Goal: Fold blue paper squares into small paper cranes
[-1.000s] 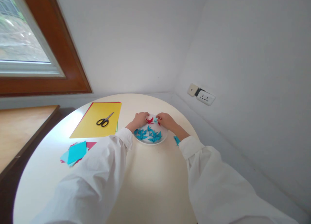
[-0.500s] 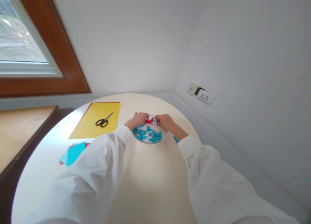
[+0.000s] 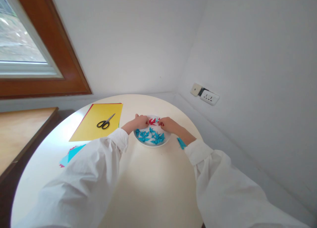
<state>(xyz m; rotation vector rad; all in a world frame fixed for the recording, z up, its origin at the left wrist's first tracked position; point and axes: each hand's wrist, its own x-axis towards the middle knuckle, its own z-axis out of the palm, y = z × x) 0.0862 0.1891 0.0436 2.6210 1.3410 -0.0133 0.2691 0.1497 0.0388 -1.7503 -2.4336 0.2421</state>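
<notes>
A round white plate [image 3: 153,146] on the table holds several small folded paper cranes. Blue cranes [image 3: 158,138] fill its near half, and red cranes [image 3: 153,121] lie at the far side with a pale blue one [image 3: 157,120] among them. At the plate's left rim is my left hand [image 3: 142,121], its fingers curled together beside the red cranes; what lies between the fingertips is hidden. My right hand [image 3: 168,125] reaches over the right rim with thumb and fingers pinched. A bit of red paper shows at those fingertips, apparently part of a red crane.
Black-handled scissors [image 3: 105,122] lie on yellow paper sheets [image 3: 85,128] at the left. Blue and pink paper pieces [image 3: 71,154] are partly under my left sleeve. Blue paper strips [image 3: 181,143] lie by my right wrist. Walls stand behind the round table [image 3: 151,181], with a socket [image 3: 209,97] at right.
My left hand has drawn slightly left, away from the red cranes, which show more fully. My right forearm has shifted a little right, uncovering more of the blue strips.
</notes>
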